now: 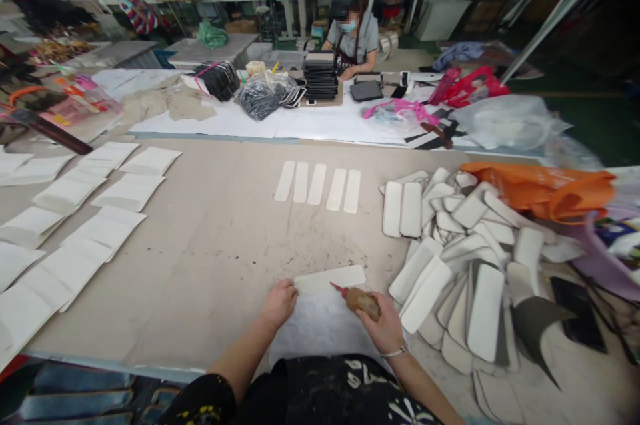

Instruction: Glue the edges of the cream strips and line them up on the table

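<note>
A long cream-white strip with rounded corners (pixel 333 278) lies crosswise in front of me on the work table (pixel 215 238). My left hand (pixel 280 303) pinches the strip's left end between closed fingers. In my right hand (pixel 385 325) is a brown glue bottle (pixel 363 303) with a red nozzle, its tip pointing left at the strip's lower edge. Whether the tip touches the strip I cannot tell. Under the strip, near my body, lies a white sheet (pixel 320 326). Farther out, several similar strips (pixel 317 185) lie side by side.
To the right is a heap of white padded pieces (pixel 465 231), with an orange bag (pixel 540 188) behind it and a dark phone (pixel 579 313) beside it. White folded pieces (pixel 75 251) lie in rows at left. Across the table a co-worker (pixel 353 31) sits behind black stacks (pixel 321 76).
</note>
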Demonstrator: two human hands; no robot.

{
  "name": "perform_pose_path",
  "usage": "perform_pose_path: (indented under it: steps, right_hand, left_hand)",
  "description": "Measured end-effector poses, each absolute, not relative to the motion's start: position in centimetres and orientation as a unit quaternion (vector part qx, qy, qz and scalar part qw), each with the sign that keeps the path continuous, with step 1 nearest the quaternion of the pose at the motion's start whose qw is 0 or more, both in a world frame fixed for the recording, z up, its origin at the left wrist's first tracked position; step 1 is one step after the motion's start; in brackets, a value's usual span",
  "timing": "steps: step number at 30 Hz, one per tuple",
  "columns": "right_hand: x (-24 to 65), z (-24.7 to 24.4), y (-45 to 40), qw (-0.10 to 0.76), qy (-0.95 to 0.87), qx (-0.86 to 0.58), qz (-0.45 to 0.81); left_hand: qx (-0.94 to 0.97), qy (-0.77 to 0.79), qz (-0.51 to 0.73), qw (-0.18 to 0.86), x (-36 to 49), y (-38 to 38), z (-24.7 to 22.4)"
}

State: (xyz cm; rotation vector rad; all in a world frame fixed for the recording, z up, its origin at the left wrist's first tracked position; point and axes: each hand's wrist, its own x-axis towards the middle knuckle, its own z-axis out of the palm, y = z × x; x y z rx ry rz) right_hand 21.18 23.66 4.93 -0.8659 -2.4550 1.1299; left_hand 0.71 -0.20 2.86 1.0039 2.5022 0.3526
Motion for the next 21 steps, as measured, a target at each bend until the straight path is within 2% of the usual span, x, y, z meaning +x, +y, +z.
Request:
perform_pose_path:
  steps: [9, 12, 21]
  right_hand:
    - [25.5, 5.2, 27.9, 0.2, -0.844, -0.404, 0.291]
    - [24.8, 5.2, 26.8, 0.214, -0.834, -0.388, 0.328]
    - [18.5, 4.5, 21.1, 0.184, -0.848, -0.23, 0.441]
  left_hand:
    - [0.333, 0.908, 0.01, 0.254, 0.7, 1.7, 4.9]
    - [0.335, 0.909, 0.001, 0.247, 0.7, 1.8, 4.8]
    - [0.324, 0.91, 0.001, 0.257, 0.9, 2.0, 5.2]
